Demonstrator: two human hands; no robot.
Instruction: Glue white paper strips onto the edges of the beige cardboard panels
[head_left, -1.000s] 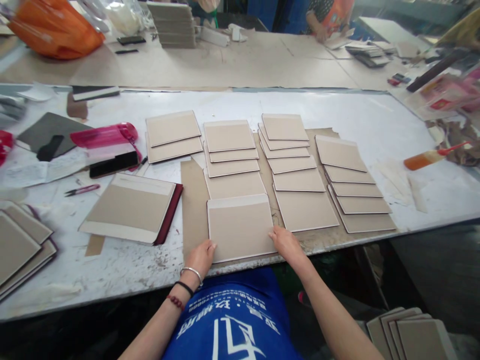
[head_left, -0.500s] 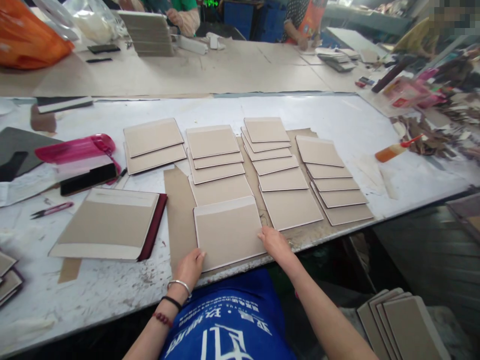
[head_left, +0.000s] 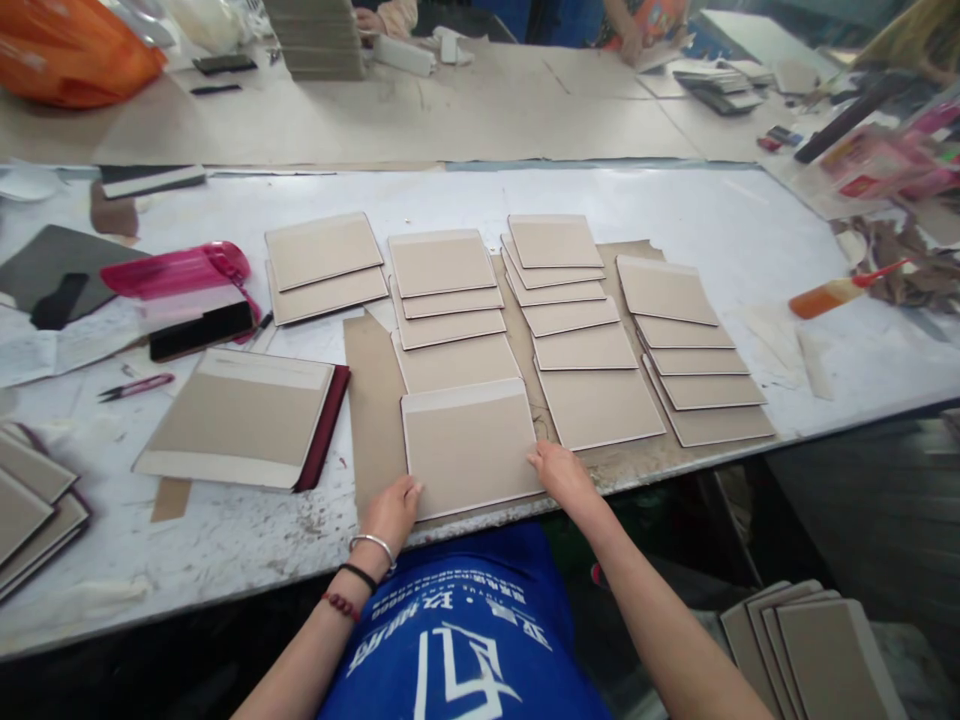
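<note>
A flat beige rectangular panel [head_left: 472,450], with a paler strip along its far edge and a dark left edge, lies at the table's front edge. My left hand [head_left: 391,512] grips its near left corner, thumb on top and the other fingers partly hidden. At the right edge, my right hand [head_left: 559,470] pinches the panel near its front corner. Just behind, the panel overlaps another beige panel [head_left: 461,360] in the same column. Further columns of overlapping panels [head_left: 600,405] spread to the right, partly on a brown board [head_left: 367,400].
On the left lie a larger beige piece with a dark red edge [head_left: 240,420], a phone [head_left: 202,330], a pink pouch [head_left: 176,270] and thread snips [head_left: 135,387]. An orange-tipped glue bottle [head_left: 829,296] is at right. More panels [head_left: 832,650] are stacked low at right. Co-workers' hands [head_left: 634,40] show across the table.
The whole view has shifted, with the table contents now higher and further right in the picture. Both hands keep their hold on the panel, which shows little movement on the table.
</note>
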